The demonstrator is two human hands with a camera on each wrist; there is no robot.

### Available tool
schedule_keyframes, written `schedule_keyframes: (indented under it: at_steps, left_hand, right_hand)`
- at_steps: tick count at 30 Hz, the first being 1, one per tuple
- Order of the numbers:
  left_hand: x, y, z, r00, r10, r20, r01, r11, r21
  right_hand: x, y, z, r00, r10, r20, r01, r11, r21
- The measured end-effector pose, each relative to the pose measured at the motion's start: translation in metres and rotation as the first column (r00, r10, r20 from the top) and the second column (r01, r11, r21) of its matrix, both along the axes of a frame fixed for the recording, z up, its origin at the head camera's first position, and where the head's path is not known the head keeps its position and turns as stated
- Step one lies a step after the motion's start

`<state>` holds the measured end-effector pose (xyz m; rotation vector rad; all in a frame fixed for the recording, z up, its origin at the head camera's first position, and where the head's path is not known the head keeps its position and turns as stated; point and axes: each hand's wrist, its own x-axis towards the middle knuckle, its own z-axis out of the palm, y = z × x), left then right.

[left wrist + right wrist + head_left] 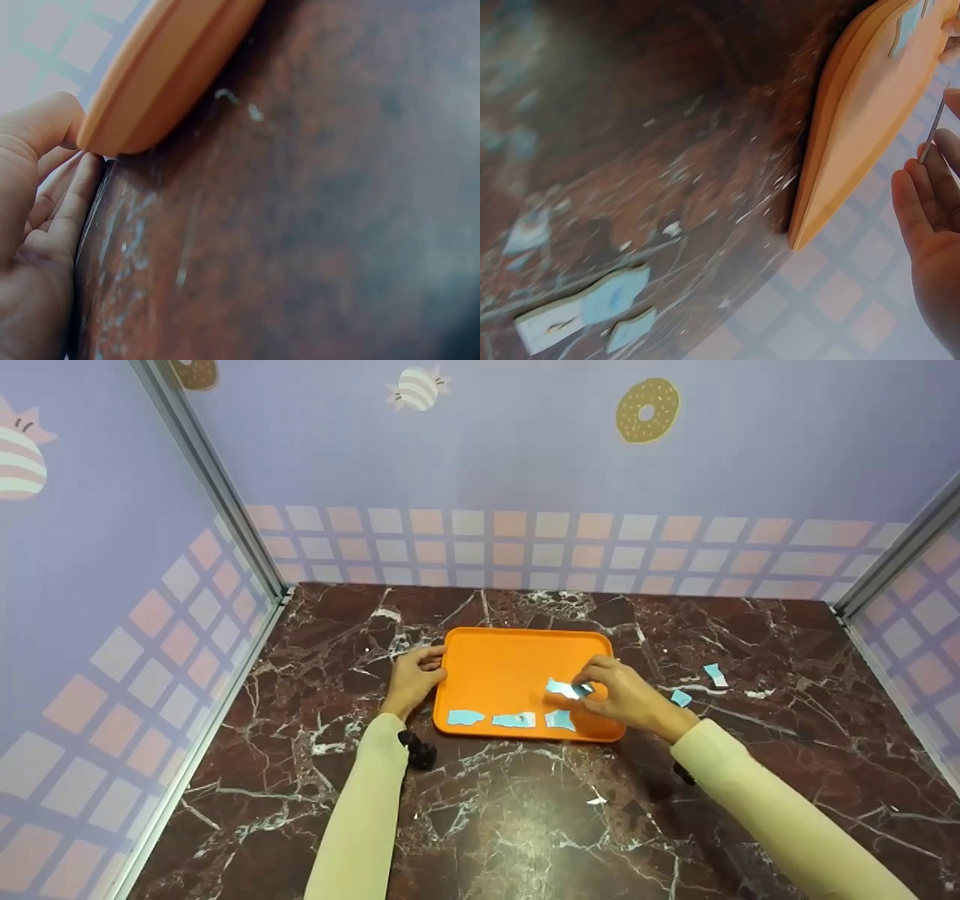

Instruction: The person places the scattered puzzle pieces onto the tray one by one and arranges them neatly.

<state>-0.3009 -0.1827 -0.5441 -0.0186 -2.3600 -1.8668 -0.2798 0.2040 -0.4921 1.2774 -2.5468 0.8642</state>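
An orange tray (517, 660) lies on the marbled table. My left hand (414, 679) grips its left edge, thumb and fingertips at the rim; the left wrist view shows the fingers (71, 199) low beside the tray's corner (142, 112). Over the tray's right half, my right hand (619, 694) pinches a light blue and white puzzle piece (564, 688), seen edge-on as a thin piece (934, 124) in the right wrist view. Along the tray's near side lie three similar flat pieces: a left one (466, 717), a middle one (514, 720) and a right one (559, 720).
To the right of the tray, a longer puzzle piece (715, 675) and a smaller one (681, 698) lie on the dark red marbled table (480, 810). Patterned panels stand behind (525, 472) and at both sides of the table.
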Motion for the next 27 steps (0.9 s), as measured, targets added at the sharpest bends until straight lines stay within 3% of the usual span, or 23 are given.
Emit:
schedule_keyframes:
  at_steps: [14, 27]
  left_hand:
    - [0.001, 0.001, 0.001, 1.000, 0.002, 0.013, -0.002, 1.000, -0.026]
    - [-0.001, 0.000, 0.000, 1.000, 0.010, 0.013, -0.010, 0.999, -0.031]
  right_hand:
    - [-0.003, -0.038, 0.004, 0.995, 0.000, 0.098, 0.001, 1.000, -0.010]
    - [-0.008, -0.072, 0.001, 0.993, 0.022, 0.114, -0.022, 1.000, -0.005]
